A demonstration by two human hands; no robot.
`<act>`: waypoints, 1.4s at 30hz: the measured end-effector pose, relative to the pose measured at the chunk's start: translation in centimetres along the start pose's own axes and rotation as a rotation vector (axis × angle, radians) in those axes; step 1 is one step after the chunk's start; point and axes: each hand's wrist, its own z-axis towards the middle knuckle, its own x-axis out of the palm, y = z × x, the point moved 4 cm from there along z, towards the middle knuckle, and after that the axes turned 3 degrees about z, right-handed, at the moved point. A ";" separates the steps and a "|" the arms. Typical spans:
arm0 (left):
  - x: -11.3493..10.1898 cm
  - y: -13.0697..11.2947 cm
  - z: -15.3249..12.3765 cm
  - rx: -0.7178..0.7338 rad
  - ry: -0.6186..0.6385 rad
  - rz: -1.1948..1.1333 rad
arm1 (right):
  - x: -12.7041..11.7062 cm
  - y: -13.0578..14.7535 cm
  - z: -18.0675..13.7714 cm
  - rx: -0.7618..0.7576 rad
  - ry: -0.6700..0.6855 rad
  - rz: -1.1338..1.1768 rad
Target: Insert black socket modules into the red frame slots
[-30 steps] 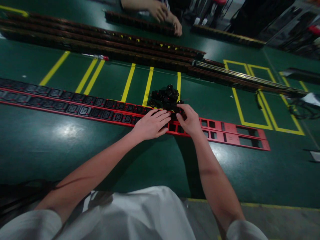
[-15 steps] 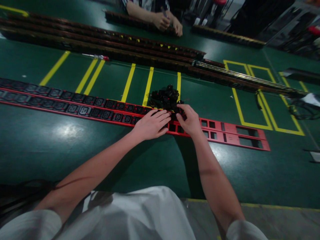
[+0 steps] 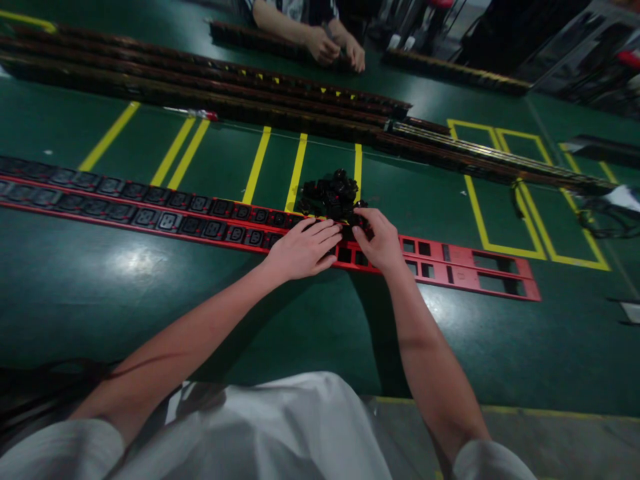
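Two long red metal strips point(image 3: 475, 273) lie side by side across the green table. Black outlet sockets point(image 3: 169, 221) fill their cutouts on the left, while square cutouts show bare at the right. My left hand point(image 3: 305, 250) rests on the strips with its fingers stretched out flat, holding nothing. Just to its right, my right hand point(image 3: 381, 241) is curled, thumb and forefinger closed around a dark piece that looks like a black socket; the fingers partly hide it. Right behind both hands sits a small heap of loose black sockets point(image 3: 334, 193).
Long dark rails point(image 3: 200, 83) run across the table behind the strips. A screwdriver point(image 3: 200, 115) with a red-ended handle lies before them. Yellow tape lines point(image 3: 257, 163) mark the tabletop. Across the table are another person's hands point(image 3: 333, 48). Dark cables point(image 3: 605, 217) lie at the right.
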 end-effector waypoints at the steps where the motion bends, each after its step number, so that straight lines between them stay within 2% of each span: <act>1: 0.0 0.0 0.0 0.000 -0.001 0.000 | 0.0 0.0 0.0 0.003 0.001 0.000; 42: 0.0 0.0 0.0 -0.005 0.000 -0.006 | 0.0 -0.1 0.0 0.017 0.000 0.012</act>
